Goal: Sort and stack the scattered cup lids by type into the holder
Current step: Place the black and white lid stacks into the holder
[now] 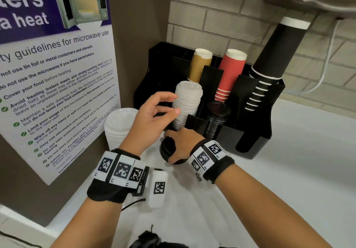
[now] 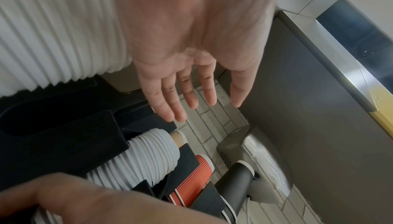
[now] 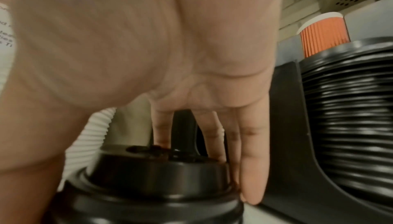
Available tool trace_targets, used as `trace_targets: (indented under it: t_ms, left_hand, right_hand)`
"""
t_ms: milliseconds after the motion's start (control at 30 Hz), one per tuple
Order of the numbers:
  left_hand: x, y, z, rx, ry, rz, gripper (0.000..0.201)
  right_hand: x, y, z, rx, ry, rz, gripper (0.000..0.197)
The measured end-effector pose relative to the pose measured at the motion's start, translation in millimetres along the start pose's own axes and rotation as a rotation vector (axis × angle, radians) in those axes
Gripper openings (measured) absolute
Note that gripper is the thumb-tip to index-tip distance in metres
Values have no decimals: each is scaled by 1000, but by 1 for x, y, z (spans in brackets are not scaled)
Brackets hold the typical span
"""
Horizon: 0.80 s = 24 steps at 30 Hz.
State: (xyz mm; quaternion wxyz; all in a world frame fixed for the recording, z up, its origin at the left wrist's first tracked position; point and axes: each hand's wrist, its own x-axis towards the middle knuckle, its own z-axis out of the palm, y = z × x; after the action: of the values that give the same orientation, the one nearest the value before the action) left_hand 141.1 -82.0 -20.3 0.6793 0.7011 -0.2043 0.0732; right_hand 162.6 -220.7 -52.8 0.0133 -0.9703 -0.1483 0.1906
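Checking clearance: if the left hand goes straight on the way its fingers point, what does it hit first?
Most likely the white lid stack in the holder: in the head view the left hand is open with fingertips almost on its side. The wrist view leaves depth unclear, so it might just skim past.

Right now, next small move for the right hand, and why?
Probably lift the black lids the right hand grips on the counter onto the black lid stack in the holder: same type. The left hand hangs open, holding nothing.

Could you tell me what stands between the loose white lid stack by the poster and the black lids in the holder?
In the head view, the holder's white lid stack, with the open left hand before it.
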Motion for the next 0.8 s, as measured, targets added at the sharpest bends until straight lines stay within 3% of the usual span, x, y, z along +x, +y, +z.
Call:
trace_targets:
  t_ms: [267,533,600,733,800]
  left_hand:
    - [-1,0,-1,-4,0,18,28]
    - [-2,-7,8,11,-53,-30,30]
    - [-4,-11,9,10,-152,-86,42]
    - [-7,-15,12,55,-395,-149,86]
    - [-8,-15,17,18,-443,-147,96]
  right_hand:
    - [-9,17,5,114,-24,36,87]
    - [-52,50,-10,683,297,-44,64]
    - [-62,54,-7,845,379,-95,63]
    - [-79,52,-5,1051,438,-188,66]
    - [-84,49,-6,1123,452,-241,67]
